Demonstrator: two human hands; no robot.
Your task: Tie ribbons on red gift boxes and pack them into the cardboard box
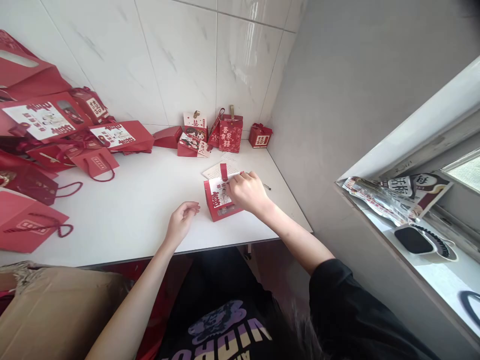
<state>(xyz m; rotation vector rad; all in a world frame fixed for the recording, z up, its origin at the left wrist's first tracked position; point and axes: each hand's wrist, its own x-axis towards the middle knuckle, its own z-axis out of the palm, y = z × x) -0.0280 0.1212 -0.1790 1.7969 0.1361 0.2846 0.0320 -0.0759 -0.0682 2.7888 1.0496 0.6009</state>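
Note:
A small red gift box with a white printed front and a clear window stands near the table's front edge. A red strap sticks up at its top. My right hand is closed at the box's upper right part and covers some of the print; its fingertips are partly hidden. To the left of the box, apart from it, my left hand hovers with loosely bent fingers and holds nothing. Behind the box lies a white sheet with rows of small marks. A dark pen shows just past my right hand.
Red gift boxes and bags pile up on the left of the white table. Several small boxes line the tiled wall. A grey wall bounds the right side. At lower left sits a cardboard box.

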